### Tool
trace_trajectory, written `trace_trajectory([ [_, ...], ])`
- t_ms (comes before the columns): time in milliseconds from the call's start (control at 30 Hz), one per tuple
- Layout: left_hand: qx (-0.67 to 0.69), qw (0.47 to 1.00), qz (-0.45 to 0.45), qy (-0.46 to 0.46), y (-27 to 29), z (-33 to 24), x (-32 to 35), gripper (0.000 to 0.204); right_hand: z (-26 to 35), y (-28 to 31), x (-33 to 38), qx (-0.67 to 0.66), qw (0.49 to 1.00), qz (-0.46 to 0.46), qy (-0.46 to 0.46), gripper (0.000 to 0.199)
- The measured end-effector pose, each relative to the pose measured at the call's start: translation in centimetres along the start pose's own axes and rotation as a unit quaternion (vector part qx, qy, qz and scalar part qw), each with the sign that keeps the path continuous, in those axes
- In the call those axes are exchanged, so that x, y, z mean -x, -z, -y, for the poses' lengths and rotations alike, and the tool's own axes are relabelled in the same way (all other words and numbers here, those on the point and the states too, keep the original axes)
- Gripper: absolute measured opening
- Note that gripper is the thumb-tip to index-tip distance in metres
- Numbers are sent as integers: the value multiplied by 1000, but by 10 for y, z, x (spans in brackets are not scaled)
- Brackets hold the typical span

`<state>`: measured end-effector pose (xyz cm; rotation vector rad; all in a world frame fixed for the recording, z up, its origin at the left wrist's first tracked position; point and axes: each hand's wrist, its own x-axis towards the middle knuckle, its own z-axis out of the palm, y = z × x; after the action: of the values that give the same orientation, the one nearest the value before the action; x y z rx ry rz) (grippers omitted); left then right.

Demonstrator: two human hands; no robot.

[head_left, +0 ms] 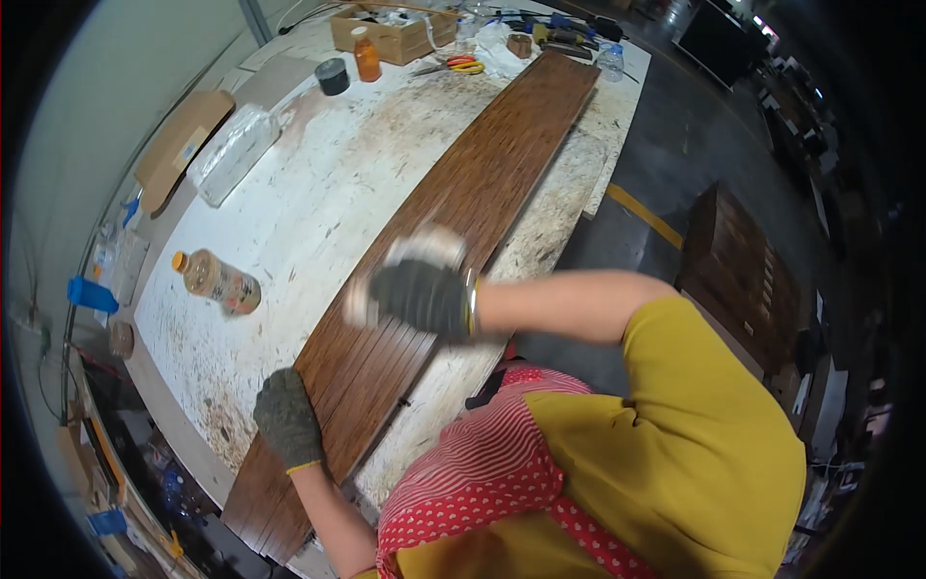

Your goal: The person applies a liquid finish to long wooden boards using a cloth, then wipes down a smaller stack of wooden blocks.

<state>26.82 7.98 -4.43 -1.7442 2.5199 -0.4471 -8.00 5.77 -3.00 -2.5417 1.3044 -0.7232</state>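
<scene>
A long brown wooden board with dark grain lines lies diagonally across the worktable. At the board's near end my left hand, in a dark grey-green glove, is closed over its left edge; the fingertips are hidden. Over the middle of the board my right hand, gloved alike, holds a pale whitish cloth against or just above the surface. Motion smears the cloth and that hand, so its exact shape is unclear. Left of the board, a bottle with an orange cap stands nearest to my hands.
The white, stained worktable carries a clear-wrapped package, a dark tape roll, an orange bottle, pliers and a wooden box. A water bottle stands beside the board's far end. Dark brown stacked panels are at right.
</scene>
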Motion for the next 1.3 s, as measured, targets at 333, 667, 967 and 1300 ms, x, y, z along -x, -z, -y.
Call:
trace_trajectory([
  [333, 133, 989, -22, 54, 18, -26, -16, 33, -225, 173, 67, 169, 931, -96, -309, 16],
  [667, 206, 978, -2, 15, 96, -286, -223, 70, -236, 205, 70, 85, 963, 149, -210, 20],
  [967, 204, 979, 16, 24, 91, -284, -224, 70, -201, 172, 52, 32, 954, 268, -128, 22],
  [1300, 251, 965, 68, 26, 90, -276, -224, 75, -218, 156, 65, 48, 975, 175, -130, 17],
])
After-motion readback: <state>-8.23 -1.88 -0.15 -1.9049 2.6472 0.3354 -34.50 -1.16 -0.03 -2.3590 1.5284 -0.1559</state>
